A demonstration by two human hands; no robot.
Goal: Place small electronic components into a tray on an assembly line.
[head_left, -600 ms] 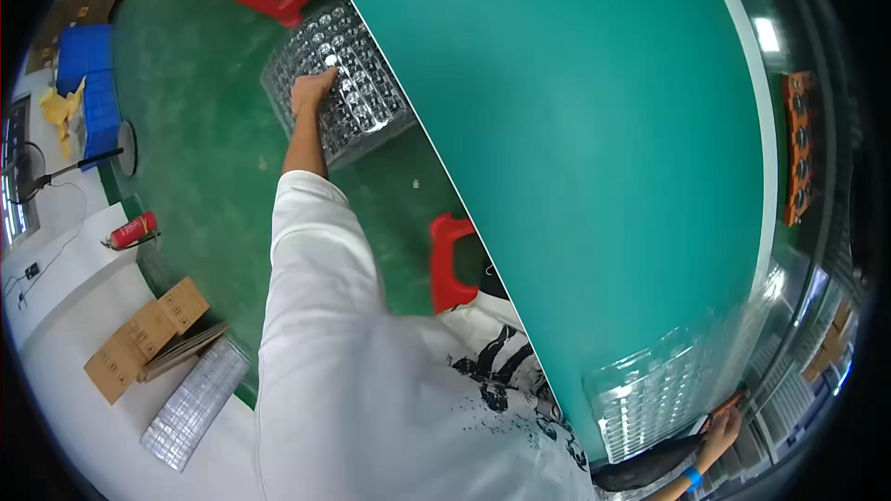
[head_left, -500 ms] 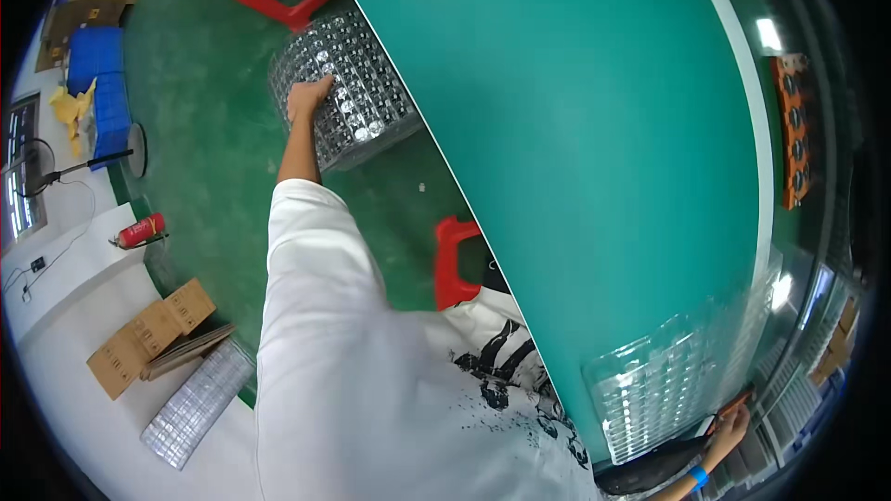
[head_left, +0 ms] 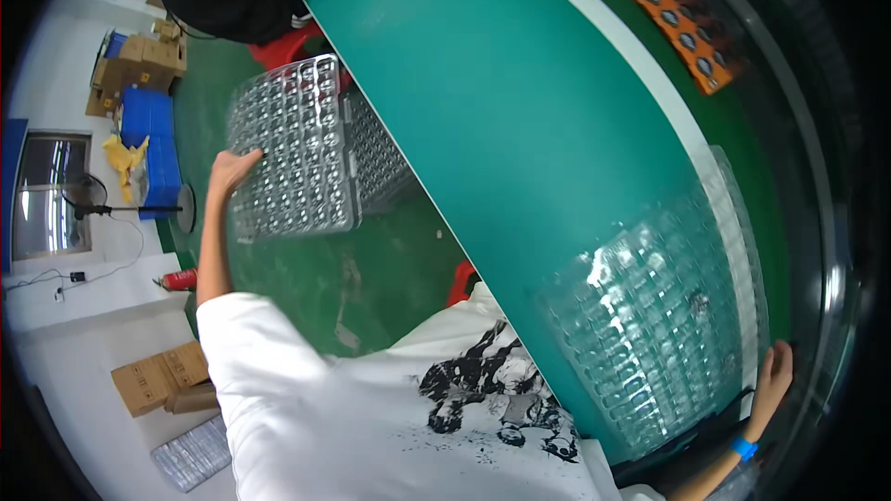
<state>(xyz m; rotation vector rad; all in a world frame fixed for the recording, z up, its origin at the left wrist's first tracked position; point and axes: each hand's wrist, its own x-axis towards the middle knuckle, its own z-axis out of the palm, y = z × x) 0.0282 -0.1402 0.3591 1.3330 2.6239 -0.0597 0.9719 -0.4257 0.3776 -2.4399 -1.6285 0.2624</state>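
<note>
As the left hand (head_left: 230, 170) lifts it, clear tray (head_left: 292, 148) shows dimpled rows.

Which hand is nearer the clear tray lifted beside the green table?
Left. The left hand grips the lifted clear tray; the right hand rests across the green table.

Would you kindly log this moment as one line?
left hand: grips lifted clear blister tray | right hand: rests beside clear tray stack | green table
</note>
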